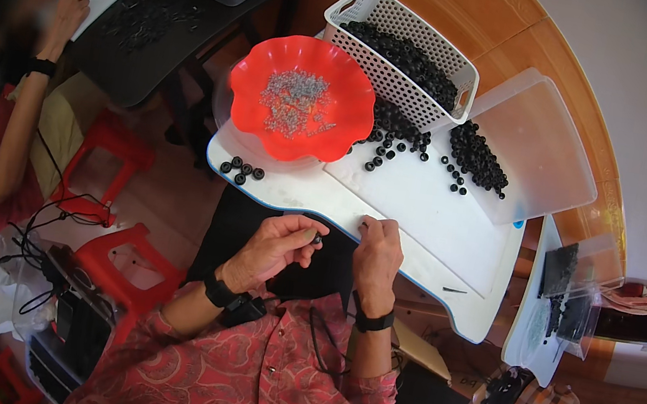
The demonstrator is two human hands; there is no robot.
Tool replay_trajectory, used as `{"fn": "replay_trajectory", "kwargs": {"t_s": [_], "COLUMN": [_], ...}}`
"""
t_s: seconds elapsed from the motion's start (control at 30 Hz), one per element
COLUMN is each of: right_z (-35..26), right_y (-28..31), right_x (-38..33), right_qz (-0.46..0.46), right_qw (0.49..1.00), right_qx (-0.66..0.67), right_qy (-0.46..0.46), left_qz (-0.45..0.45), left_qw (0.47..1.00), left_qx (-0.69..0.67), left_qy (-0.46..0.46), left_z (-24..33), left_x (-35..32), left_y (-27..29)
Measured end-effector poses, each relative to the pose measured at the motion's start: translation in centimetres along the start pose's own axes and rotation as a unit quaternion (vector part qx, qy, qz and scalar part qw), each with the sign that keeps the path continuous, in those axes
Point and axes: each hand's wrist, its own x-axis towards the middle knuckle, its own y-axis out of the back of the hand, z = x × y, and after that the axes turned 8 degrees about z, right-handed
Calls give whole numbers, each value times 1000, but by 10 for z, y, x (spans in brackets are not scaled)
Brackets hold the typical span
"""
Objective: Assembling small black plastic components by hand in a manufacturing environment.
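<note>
Holding: the left hand (pixel 276 244) pinches a small black ring (pixel 317 239) between thumb and fingertips, just off the near edge of the white tray (pixel 422 218), so the piece sits in front of the person and close to the other hand.
Left fingers: curled in around the ring, clenched on it rather than released.
Right hand: the right hand (pixel 379 249) rests its fingertips on the tray's near rim, fingers bent; whether they grip anything small cannot be told, as the tips are turned away from the camera.
Wrists: each carries a dark band, and both forearms come up from the lower edge in red patterned sleeves.
Red bowl: a scalloped red bowl (pixel 302 97) stands on the tray's far left part, holding a heap of small silvery metal parts (pixel 295 103), within easy reach of the left hand.
Loose rings: a small cluster of black rings (pixel 241 170) lies on the tray just beside the bowl's near side, apart from the main stock.
Supply: a white perforated basket (pixel 401 58) full of black rings stands tilted behind the bowl, and more rings spill onto a clear lid (pixel 535 151) to its right.
Neighbour: another person's hand (pixel 66 9) works at a dark table (pixel 147 30) at the far left, well apart.
Floor: red stools (pixel 106 159) stand beside the person's left.
</note>
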Motion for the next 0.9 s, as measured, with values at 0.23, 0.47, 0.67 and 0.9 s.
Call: {"fn": "replay_trajectory", "kwargs": {"t_s": [0.23, 0.47, 0.67, 0.9], "right_z": [1, -21, -23, -29], "right_y": [10, 39, 42, 42], "right_x": [-2, -13, -24, -27], "right_qz": [25, -42, -21, 18], "right_qw": [980, 774, 740, 792], "right_qx": [183, 526, 580, 550], "right_qy": [-73, -351, -341, -263], "left_qz": [0, -17, -36, -47], "left_qw": [1000, 1000, 999, 997], "left_qx": [5, -14, -38, -52], "left_qy": [-5, 3, 6, 10], "left_z": [3, 3, -1, -6], "left_x": [0, 5, 8, 10], "left_y": [-6, -22, -33, -36]}}
